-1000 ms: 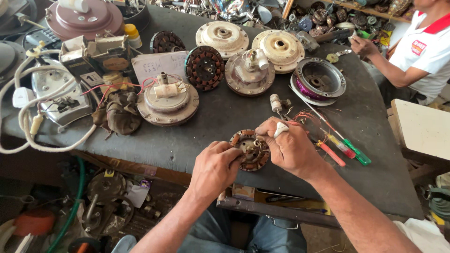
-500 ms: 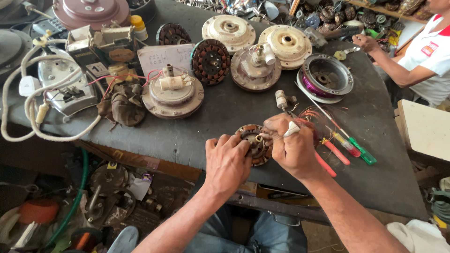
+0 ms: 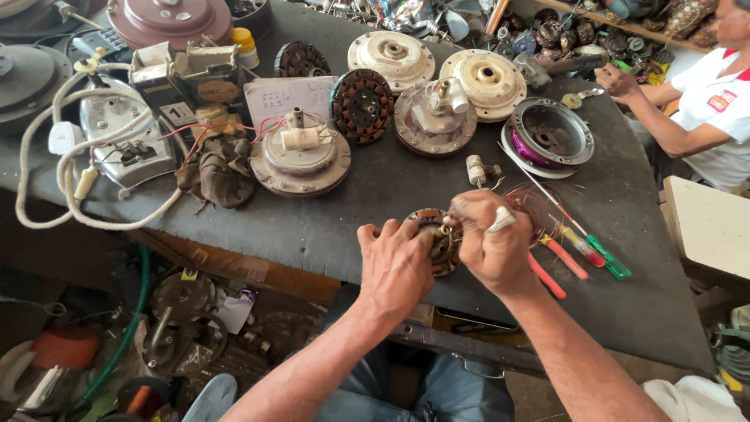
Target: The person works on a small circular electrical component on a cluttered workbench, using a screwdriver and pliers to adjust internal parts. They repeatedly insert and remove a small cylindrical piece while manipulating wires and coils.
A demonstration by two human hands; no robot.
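Both my hands hold a round fan-motor stator (image 3: 439, 234) with copper windings at the near edge of the dark workbench (image 3: 375, 203). My left hand (image 3: 396, 262) grips its left rim. My right hand (image 3: 491, 238), with a white bandage on one finger, closes over its right side, fingers pinching at the windings. Loose thin copper wire (image 3: 539, 203) curls beside the right hand. Most of the stator is hidden by my fingers.
Screwdrivers with green and red handles (image 3: 582, 246) lie right of my hands. Several motor housings (image 3: 301, 156), another stator (image 3: 361, 105), a purple-wound rotor case (image 3: 547, 139) and white cable (image 3: 70, 187) fill the bench. Another person (image 3: 703, 101) in a white shirt works at the far right.
The view has shifted slightly, with the hands now lower-right in frame. My hands stay on the stator, the right fingers working a little around its windings.
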